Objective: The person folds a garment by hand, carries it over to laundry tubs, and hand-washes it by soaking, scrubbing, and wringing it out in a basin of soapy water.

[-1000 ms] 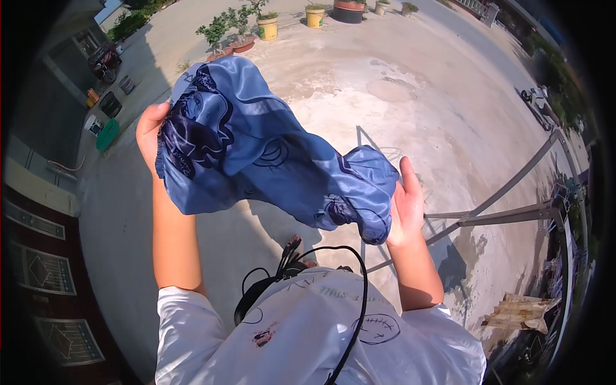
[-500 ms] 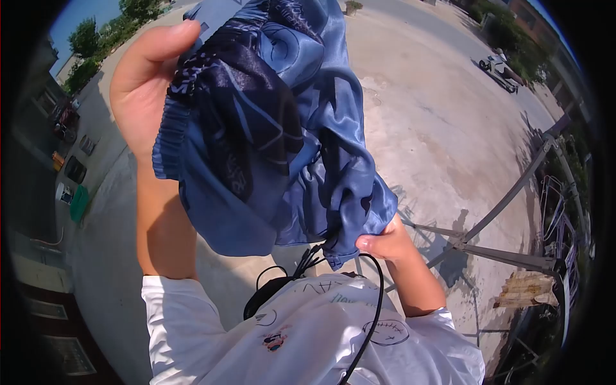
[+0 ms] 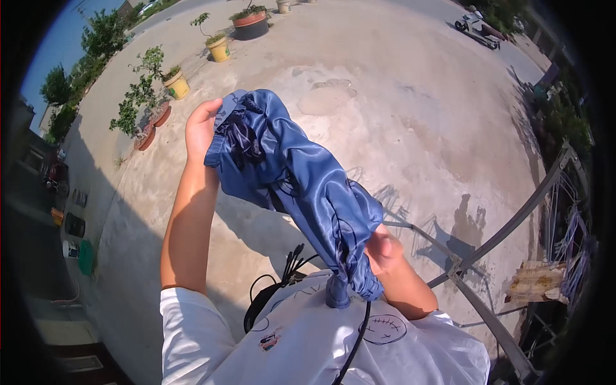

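Blue satin pants (image 3: 301, 160) with dark printed patches stretch slantwise in front of my chest. Their gathered elastic waistband (image 3: 215, 151) is at the upper left, where my left hand (image 3: 201, 131) grips it, thumb up and fingers hidden behind or inside the cloth. Lower right, my right hand (image 3: 385, 250) holds the side of the bunched fabric; its fingers are partly hidden and slightly blurred. Below that hand the lower end hangs in folds against my white printed T-shirt (image 3: 289, 340).
A metal-pole rack (image 3: 481, 256) stands at the right, with hangers (image 3: 571, 256) beside it. Potted plants (image 3: 218, 48) line the upper left of the concrete yard (image 3: 410, 128). A scooter (image 3: 478, 29) is parked far right. A black cable (image 3: 359, 346) runs down my shirt.
The pants have moved lower and farther from the camera, and are drawn out into a longer slanted shape. My left hand has lowered; my right hand still holds the lower part. The view has tilted up.
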Demonstrator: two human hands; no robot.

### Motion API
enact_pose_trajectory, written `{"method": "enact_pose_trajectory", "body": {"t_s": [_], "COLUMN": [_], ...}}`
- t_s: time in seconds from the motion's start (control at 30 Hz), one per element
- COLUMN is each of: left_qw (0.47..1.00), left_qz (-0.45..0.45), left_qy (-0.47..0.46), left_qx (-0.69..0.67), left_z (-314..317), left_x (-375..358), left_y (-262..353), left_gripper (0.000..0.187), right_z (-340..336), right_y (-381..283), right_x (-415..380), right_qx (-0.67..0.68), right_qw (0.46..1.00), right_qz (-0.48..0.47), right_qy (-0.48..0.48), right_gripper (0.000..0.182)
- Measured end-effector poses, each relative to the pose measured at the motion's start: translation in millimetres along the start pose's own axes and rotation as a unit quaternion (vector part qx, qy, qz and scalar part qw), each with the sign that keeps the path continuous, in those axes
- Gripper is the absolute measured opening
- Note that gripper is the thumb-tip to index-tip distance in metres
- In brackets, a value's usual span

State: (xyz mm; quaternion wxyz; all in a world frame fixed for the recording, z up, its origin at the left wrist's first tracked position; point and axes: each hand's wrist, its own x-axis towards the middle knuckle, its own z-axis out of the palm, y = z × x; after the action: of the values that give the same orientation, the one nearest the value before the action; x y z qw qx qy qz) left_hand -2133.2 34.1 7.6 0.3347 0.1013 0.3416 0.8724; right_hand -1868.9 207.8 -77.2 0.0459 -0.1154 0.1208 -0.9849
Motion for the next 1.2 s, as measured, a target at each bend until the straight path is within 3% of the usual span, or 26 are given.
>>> {"method": "enact_pose_trajectory", "body": {"t_s": [0.07,0.1,0.2,0.33,0.37,0.47,0.7,0.8,0.83,0.9,1.0,1.03,1.07,1.1,1.13,1.2], "left_qw": [1.000,0.999,0.998,0.995,0.993,0.983,0.898,0.788,0.696,0.424,0.716,0.785,0.840,0.811,0.767,0.737], "left_qz": [-0.005,-0.014,-0.053,-0.079,-0.093,-0.178,-0.389,-0.420,-0.336,-0.109,0.111,0.039,-0.035,0.015,0.063,0.106], "left_qy": [0.013,0.016,0.035,0.023,0.036,-0.019,-0.065,-0.131,-0.166,-0.216,-0.264,-0.292,-0.312,-0.411,-0.509,-0.541], "left_qx": [0.019,0.025,0.023,0.064,0.068,0.037,0.194,0.431,0.612,0.873,0.636,0.544,0.442,0.415,0.385,0.392], "left_z": [-8.7,-13.2,-11.0,-4.6,-6.0,-8.1,-38.0,-14.3,5.3,68.4,97.3,117.3,136.4,145.6,157.3,189.2], "left_x": [44.4,64.5,116.2,187.0,200.0,265.5,396.9,433.0,427.6,433.7,446.4,441.0,436.3,437.3,441.3,443.6], "left_y": [-19.6,-27.7,-51.3,-81.9,-92.2,-123.0,-252.1,-273.2,-271.9,-258.4,-263.4,-259.9,-257.9,-261.6,-262.3,-272.5], "left_gripper": [0.031,0.030,0.028,0.026,0.027,0.027,0.030,0.036,0.034,0.031,0.025,0.025,0.026,0.030,0.035,0.039], "right_z": [-7.1,-4.1,-12.6,-31.0,-36.9,-62.9,-90.4,-114.4,-114.0,-124.0,-142.6,-156.3,-152.6,-154.4,-155.6,-160.6], "right_y": [-25.3,-44.2,-82.5,-127.9,-132.0,-168.3,-230.1,-263.3,-264.3,-293.1,-333.8,-347.2,-370.0,-388.7,-402.9,-428.4], "right_x": [17.6,22.0,44.0,64.1,67.0,86.3,119.1,119.6,112.9,114.3,114.2,110.7,111.8,111.3,109.7,102.6], "right_qx": [-0.177,-0.268,-0.179,-0.190,-0.189,-0.162,-0.221,-0.275,-0.336,-0.445,-0.587,-0.637,-0.731,-0.783,-0.769,-0.740], "right_qw": [0.982,0.958,0.964,0.945,0.940,0.946,0.910,0.904,0.883,0.834,0.745,0.707,0.622,0.563,0.579,0.603], "right_qz": [-0.051,-0.016,0.048,-0.012,-0.029,-0.033,-0.111,-0.148,-0.166,-0.191,-0.223,-0.237,-0.217,-0.216,-0.224,-0.238], "right_qy": [0.045,0.103,0.190,0.265,0.284,0.278,0.334,0.292,0.282,0.263,0.226,0.198,0.176,0.150,0.157,0.179], "right_gripper": [0.077,0.074,0.066,0.067,0.075,0.081,0.094,0.087,0.082,0.074,0.071,0.073,0.073,0.073,0.073,0.073]}}
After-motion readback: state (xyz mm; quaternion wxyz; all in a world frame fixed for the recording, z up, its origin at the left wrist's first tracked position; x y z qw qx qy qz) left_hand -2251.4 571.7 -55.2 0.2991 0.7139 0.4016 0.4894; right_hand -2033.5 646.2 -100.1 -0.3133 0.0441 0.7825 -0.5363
